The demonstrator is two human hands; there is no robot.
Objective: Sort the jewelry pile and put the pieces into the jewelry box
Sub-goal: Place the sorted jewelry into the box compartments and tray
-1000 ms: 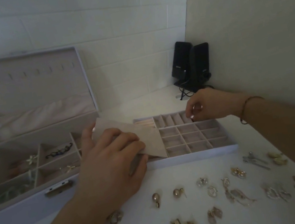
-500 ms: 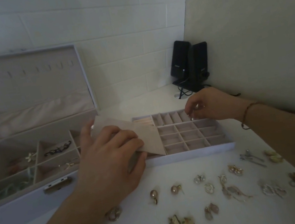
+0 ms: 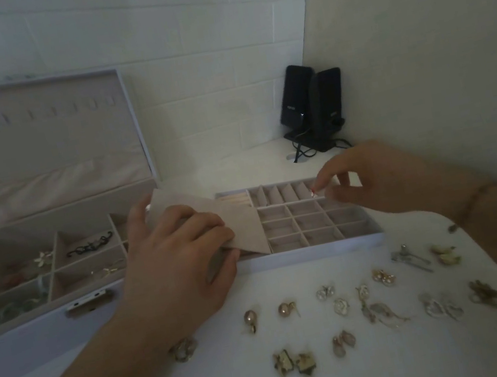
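Pinched between thumb and forefinger of the right hand (image 3: pixel 381 178), a small glinting piece (image 3: pixel 313 193), perhaps a ring or stud, was held just above the ring rolls at the far edge of the compartment tray (image 3: pixel 317 247); the other fingers were loosely curled. A tan velvet flap (image 3: pixel 240 226) was gripped by the left hand (image 3: pixel 180 260), fingers curled over it and thumb beneath, so that the tray's left part was covered. The open jewelry box (image 3: pixel 35 345) lay to the left, a few pieces already in its sections. Earrings (image 3: pixel 340 305) were spread on the table (image 3: pixel 404 366) nearer the person. A slip was judged likely: released too high, the piece could bounce into the wrong cell. If dragged, the flap could shift the tray towards the sorted pairs.
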